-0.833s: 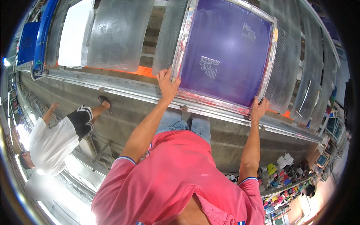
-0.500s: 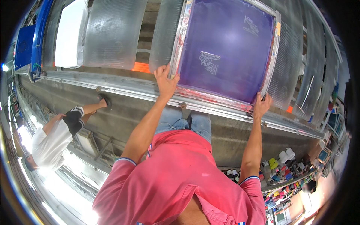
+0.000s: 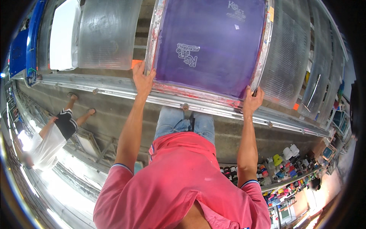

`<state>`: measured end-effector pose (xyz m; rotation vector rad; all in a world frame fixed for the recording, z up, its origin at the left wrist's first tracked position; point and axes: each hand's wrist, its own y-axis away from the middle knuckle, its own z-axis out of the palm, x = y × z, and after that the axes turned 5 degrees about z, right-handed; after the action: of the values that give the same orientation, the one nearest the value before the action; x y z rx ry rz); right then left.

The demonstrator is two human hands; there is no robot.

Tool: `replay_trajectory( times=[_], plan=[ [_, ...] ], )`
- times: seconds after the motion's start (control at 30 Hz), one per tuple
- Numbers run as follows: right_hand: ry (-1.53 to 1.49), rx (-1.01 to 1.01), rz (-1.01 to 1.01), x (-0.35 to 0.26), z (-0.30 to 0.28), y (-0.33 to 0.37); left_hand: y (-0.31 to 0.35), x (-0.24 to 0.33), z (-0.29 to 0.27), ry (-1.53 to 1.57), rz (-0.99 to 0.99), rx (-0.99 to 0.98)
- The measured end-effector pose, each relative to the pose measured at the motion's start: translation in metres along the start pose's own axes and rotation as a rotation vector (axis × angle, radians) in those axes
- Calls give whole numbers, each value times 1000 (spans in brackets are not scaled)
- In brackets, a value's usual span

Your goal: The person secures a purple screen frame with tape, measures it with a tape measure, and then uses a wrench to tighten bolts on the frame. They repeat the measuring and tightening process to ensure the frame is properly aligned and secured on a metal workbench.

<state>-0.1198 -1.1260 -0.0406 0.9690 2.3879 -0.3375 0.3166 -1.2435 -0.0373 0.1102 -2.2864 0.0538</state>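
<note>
A screen-printing frame with purple mesh [image 3: 213, 49] and an ink-stained metal border lies over the long metal-railed printing table. Two pale stencil designs show in its mesh. My left hand [image 3: 143, 81] grips the near left corner of the border, thumb on the inner side and fingers around the outside. At the near right corner, my right hand [image 3: 252, 100] is closed on the border in the same way. Both arms reach forward, and the frame's near edge sits just above the table's front rail [image 3: 114, 87].
Clear ribbed panels [image 3: 106, 34] lie along the table on both sides, with a white board [image 3: 65, 36] farther left. A thin metal rod [image 3: 313, 91] rests on a right-hand panel. Behind me at left a person [image 3: 57, 135] walks; containers [image 3: 284, 168] crowd the lower right.
Both hands have shifted left along the table, carrying the screen-printing frame with them. A small white spot now shows on the mesh. The person at left has moved farther left.
</note>
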Motion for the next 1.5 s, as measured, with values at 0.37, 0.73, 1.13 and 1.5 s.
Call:
replay_trajectory(
  times=[0.37, 0.73, 1.13, 1.5],
  plan=[
    [39, -50, 65, 4, -17, -10, 10, 15, 12, -116, 1, 12],
    [164, -10, 45, 5, -13, -5, 9, 78, 36, -527, 246, -258],
    [143, -48, 33, 6, -12, -7, 2, 121, 139, -508, 301, -537],
    [188, -65, 97, 9, -15, -5, 1, 123, 140, -563, 276, -595]
  ],
)
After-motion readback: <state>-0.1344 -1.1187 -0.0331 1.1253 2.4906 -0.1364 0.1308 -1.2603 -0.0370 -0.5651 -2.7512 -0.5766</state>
